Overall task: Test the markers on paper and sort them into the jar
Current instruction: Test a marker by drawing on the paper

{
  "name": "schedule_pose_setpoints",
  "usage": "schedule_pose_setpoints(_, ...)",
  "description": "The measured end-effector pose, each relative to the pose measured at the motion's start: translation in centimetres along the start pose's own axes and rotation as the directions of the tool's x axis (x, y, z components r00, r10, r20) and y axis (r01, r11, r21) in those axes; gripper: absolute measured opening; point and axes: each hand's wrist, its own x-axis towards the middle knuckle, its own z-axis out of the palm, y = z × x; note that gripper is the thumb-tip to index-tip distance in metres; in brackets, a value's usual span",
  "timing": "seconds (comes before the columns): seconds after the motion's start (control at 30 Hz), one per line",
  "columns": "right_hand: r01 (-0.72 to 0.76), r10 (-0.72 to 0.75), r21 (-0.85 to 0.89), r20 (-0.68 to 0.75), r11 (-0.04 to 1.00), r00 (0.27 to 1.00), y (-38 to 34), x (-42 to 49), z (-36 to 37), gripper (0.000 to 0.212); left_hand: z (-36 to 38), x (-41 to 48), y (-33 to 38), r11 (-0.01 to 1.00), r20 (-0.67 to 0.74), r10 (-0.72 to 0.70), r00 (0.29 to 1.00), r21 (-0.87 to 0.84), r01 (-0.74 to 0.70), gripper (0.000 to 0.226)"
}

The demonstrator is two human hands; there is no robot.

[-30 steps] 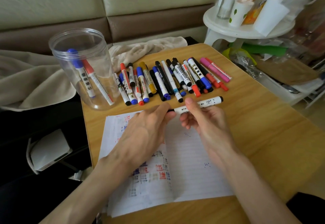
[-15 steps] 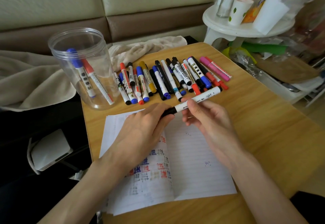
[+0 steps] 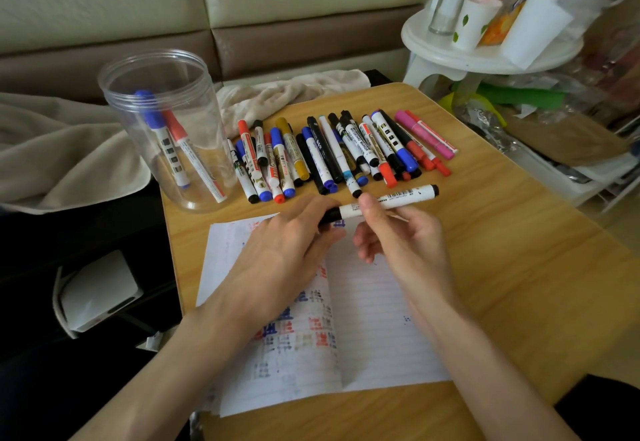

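Both hands hold one white marker (image 3: pixel 398 200) with black ends, lying almost level above the lined paper (image 3: pixel 374 329). My left hand (image 3: pixel 287 253) grips its black cap end. My right hand (image 3: pixel 398 236) pinches the white barrel near the middle. A row of several markers (image 3: pixel 339 153) in red, blue, black, yellow and pink lies on the wooden table (image 3: pixel 519 267) just beyond the hands. The clear plastic jar (image 3: pixel 166 129) stands at the table's back left corner with a blue and a red marker leaning inside.
The paper carries red and blue test scribbles on its left half. A beige cloth (image 3: pixel 287 94) lies behind the markers. A white round stool (image 3: pixel 485 52) with cups and bottles stands at the back right. The table's left edge drops off beside the jar.
The held marker tilted up at its right end, then came back closer to level. Both hands kept their hold and shifted only slightly.
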Motion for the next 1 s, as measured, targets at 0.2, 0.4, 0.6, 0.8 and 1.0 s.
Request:
schedule_pose_setpoints(0.2, -0.02, 0.02, 0.031, 0.013, 0.999, 1.0, 0.2, 0.2, 0.0, 0.043, 0.1, -0.1, 0.3, 0.999, 0.037, -0.017, 0.999, 0.052, 0.015, 0.033)
schedule_pose_setpoints(0.4, 0.019, -0.019, 0.006, 0.044, 1.0, 0.999, 0.0, 0.4, -0.6, 0.038, -0.4, 0.3, 0.2, 1.0, 0.026, -0.012, 1.0, -0.003, 0.013, 0.027)
schedule_pose_setpoints(0.6, -0.124, 0.121, 0.098, 0.041, 0.987, 0.992, -0.5, 1.1, -2.2, 0.031, -0.6, 0.4, -1.1, 0.994, -0.004, -0.018, 1.0, 0.105, 0.018, 0.03)
schedule_pose_setpoints(0.8, 0.088, -0.095, -0.292, -0.01, 0.952, 0.995, 0.4, 2.5, -2.7, 0.023, -0.8, 2.0, -3.4, 0.942, -0.096, -0.12, 0.988, 0.304, 0.144, 0.035)
schedule_pose_setpoints(1.0, 0.219, -0.191, -0.677, 0.117, 0.702, 0.975, 2.3, 5.2, -2.9, 0.026, -0.9, 1.8, -3.2, 0.893, -0.101, -0.179, 0.979, 0.4, 0.205, 0.038)
